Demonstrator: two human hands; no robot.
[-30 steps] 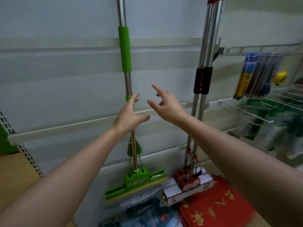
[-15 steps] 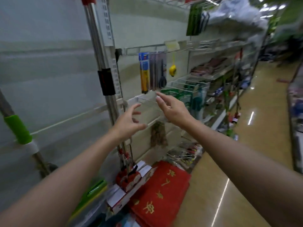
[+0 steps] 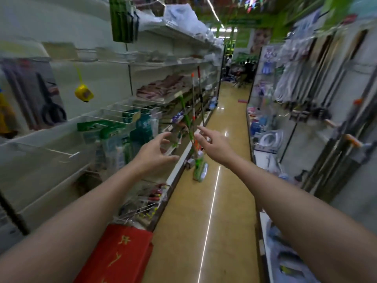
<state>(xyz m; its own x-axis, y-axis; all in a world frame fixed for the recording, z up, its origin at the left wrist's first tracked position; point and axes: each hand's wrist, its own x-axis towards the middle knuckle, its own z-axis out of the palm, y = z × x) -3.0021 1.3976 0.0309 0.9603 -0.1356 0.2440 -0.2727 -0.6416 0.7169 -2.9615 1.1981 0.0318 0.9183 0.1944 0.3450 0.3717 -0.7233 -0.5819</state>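
Both arms reach forward into a shop aisle. My left hand [image 3: 156, 153] hovers in the air with fingers spread and loosely bent, holding nothing. Beside it, my right hand [image 3: 213, 144] is raised with fingers stretched forward, also empty. Beyond the hands, several mops [image 3: 194, 127] with green, red and metal poles lean against the left shelving, their heads on the floor. Neither hand touches them.
Wire shelves [image 3: 114, 115] of packaged goods line the left, with a yellow tape measure [image 3: 83, 93] and scissors [image 3: 51, 107] hanging. Red mats [image 3: 120, 254] lie at bottom left. Racks [image 3: 318, 94] of hanging goods fill the right. The tan aisle floor [image 3: 222, 201] runs ahead; people stand far off.
The view has swung right, from the wall with the green mop to looking down the aisle. Both hands stay raised, empty and spread, the green mop pole left behind.
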